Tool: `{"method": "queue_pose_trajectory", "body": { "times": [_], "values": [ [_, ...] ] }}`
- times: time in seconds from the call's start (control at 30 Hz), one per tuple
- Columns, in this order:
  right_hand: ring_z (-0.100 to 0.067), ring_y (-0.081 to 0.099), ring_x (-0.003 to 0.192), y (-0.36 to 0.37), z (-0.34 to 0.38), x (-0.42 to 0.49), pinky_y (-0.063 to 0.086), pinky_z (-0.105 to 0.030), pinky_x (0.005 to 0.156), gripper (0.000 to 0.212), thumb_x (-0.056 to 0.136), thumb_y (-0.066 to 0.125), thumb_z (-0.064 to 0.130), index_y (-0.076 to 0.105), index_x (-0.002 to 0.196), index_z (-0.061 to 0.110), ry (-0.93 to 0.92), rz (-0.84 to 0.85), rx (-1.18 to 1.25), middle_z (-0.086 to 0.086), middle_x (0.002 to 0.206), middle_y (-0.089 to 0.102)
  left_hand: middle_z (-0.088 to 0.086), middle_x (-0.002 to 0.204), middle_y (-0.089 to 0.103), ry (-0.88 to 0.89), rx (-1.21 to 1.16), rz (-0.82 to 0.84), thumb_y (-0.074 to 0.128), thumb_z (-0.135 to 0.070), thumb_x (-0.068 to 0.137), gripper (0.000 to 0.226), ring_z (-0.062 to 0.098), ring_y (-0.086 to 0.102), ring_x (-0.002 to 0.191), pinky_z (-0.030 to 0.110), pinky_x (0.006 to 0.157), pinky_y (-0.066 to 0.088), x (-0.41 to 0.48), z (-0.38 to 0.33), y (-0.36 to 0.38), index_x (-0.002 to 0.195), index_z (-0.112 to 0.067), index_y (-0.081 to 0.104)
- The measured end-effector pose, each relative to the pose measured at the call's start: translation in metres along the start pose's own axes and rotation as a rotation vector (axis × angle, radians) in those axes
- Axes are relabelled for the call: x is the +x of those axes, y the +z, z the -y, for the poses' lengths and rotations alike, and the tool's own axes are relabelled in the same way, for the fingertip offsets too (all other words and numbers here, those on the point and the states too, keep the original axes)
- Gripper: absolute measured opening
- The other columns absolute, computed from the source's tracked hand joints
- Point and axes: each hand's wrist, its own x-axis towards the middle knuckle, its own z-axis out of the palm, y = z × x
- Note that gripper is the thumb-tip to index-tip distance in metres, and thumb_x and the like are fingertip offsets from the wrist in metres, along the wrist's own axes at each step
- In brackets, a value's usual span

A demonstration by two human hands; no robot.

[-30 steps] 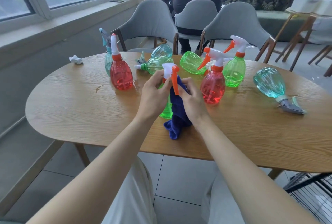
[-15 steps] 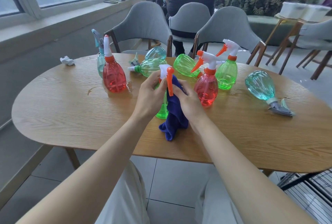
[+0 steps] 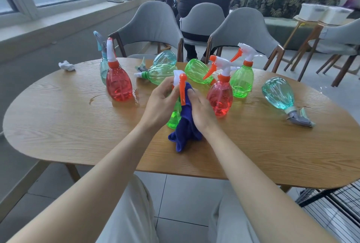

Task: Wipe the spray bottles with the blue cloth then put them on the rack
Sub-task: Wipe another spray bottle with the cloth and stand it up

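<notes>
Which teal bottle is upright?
The teal spray bottle at far left, behind the left red spray bottle. The rear teal bottle and the right-hand teal bottle lie on their sides.

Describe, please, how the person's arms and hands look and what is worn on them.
The left hand and right hand are bare, with no gloves, rings, watch or bracelet visible; no sleeves show anywhere up the arms. Pale trousers cover the lap.

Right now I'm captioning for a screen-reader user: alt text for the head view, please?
A person's left hand holds a green spray bottle by its sprayer while the right hand presses a blue cloth against its body, at a wooden table. Other spray bottles stand or lie behind.
</notes>
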Motion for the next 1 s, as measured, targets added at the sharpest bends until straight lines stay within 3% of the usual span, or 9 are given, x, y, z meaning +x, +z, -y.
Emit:
{"method": "queue_pose_trajectory", "body": {
  "times": [0.1,0.27,0.4,0.6,0.77,0.8,0.87,0.93,1.0],
  "values": [
    [-0.010,0.064,0.122,-0.001,0.001,0.005,0.045,-0.046,0.115,0.043,0.111,0.036,0.052,0.066,0.136,0.034,0.051,0.029,0.025,0.011,0.127,0.071,-0.011,0.114,0.077,-0.012,0.017,0.024,0.057,-0.037,0.111,0.019,-0.001,0.068,0.110,0.024,0.098,0.056,0.003,-0.001,-0.002,0.121,-0.029,0.071],
    [0.003,0.053,0.132,0.008,-0.012,-0.021,0.040,-0.026,0.115,0.039,0.110,0.052,0.036,0.056,0.149,0.033,-0.164,-0.077,-0.023,0.018,0.140,0.060,-0.006,0.113,0.077,-0.012,0.008,-0.015,0.053,-0.038,0.112,0.024,0.014,0.070,0.112,0.031,0.096,0.056,0.002,0.002,0.000,0.118,-0.024,0.071],
    [-0.008,0.060,0.129,0.003,-0.006,-0.004,0.043,-0.041,0.117,0.040,0.111,0.043,0.042,0.064,0.142,0.028,-0.045,-0.012,0.020,0.010,0.135,0.068,-0.006,0.114,0.076,-0.002,0.043,0.031,0.053,-0.042,0.112,0.028,0.015,0.069,0.115,0.039,0.103,0.057,0.001,0.006,-0.002,0.124,-0.024,0.070],
    [-0.012,0.065,0.114,0.006,-0.001,0.002,0.046,-0.048,0.112,0.042,0.113,0.033,0.049,0.067,0.131,0.031,0.062,-0.011,-0.017,0.010,0.118,0.070,-0.013,0.106,0.074,-0.013,0.085,0.016,0.048,-0.041,0.113,0.025,0.006,0.068,0.106,0.021,0.091,0.055,0.001,0.009,0.000,0.124,-0.028,0.067],
    [0.016,0.050,0.123,0.012,-0.008,-0.013,0.039,-0.003,0.097,0.039,0.111,0.045,0.041,0.053,0.149,0.038,-0.181,-0.062,-0.090,0.021,0.140,0.057,0.002,0.108,0.075,-0.030,0.011,0.013,0.047,-0.046,0.113,0.027,0.024,0.070,0.101,0.045,0.091,0.057,0.002,0.009,0.001,0.117,-0.026,0.066],
    [0.014,0.050,0.126,0.012,-0.010,-0.011,0.038,-0.005,0.101,0.040,0.112,0.044,0.042,0.053,0.150,0.037,-0.193,-0.061,-0.100,0.020,0.142,0.057,0.001,0.109,0.075,-0.034,0.019,0.017,0.046,-0.048,0.112,0.029,0.024,0.071,0.104,0.044,0.093,0.057,0.001,0.008,0.001,0.117,-0.027,0.065],
    [-0.001,0.055,0.132,0.011,-0.011,-0.005,0.042,-0.030,0.115,0.044,0.110,0.038,0.053,0.057,0.147,0.038,-0.168,-0.042,-0.105,0.016,0.139,0.062,0.001,0.111,0.075,-0.037,0.036,0.034,0.045,-0.048,0.113,0.031,0.023,0.070,0.107,0.039,0.093,0.057,0.000,0.007,0.002,0.120,-0.025,0.065],
    [-0.016,0.063,0.126,0.009,-0.009,0.004,0.046,-0.050,0.114,0.054,0.105,0.032,0.066,0.063,0.139,0.038,-0.061,0.013,-0.050,0.012,0.130,0.069,0.003,0.116,0.074,-0.026,0.058,0.043,0.045,-0.047,0.113,0.031,0.020,0.069,0.109,0.033,0.092,0.056,0.000,0.008,0.002,0.122,-0.024,0.064],
    [-0.018,0.062,0.129,0.008,-0.010,0.012,0.043,-0.053,0.117,0.067,0.099,0.027,0.076,0.064,0.140,0.038,0.049,0.031,-0.031,0.008,0.134,0.070,-0.002,0.121,0.073,-0.025,0.071,0.048,0.045,-0.046,0.113,0.029,0.006,0.067,0.107,0.024,0.092,0.055,0.001,0.011,0.000,0.125,-0.028,0.064]
  ]
}}
